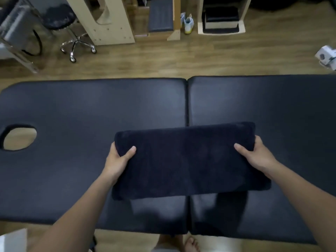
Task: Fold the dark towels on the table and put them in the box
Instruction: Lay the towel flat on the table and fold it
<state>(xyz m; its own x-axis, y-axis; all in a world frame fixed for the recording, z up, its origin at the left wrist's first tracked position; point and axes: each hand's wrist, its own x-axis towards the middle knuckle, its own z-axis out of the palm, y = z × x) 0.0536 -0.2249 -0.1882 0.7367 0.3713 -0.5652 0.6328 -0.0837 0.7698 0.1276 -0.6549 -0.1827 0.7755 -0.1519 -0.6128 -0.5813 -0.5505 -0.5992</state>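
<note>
Mid-fold, the left hand [118, 158] and right hand [258, 154] each pinch a short end of the dark plush rectangular towel [189, 160] stretched between them over the black padded table [81, 110]; the next move probably brings those ends together.

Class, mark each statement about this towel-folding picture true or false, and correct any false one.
1. The left hand and the right hand each grip one end of the dark towel over the table. True.
2. The table's oval hole lies on the person's right. False: it lies on their left.
3. A wheeled stool stands on the floor beyond the table. True.
4. The shoes sit on the table. False: they stand on the floor beyond it.
</note>
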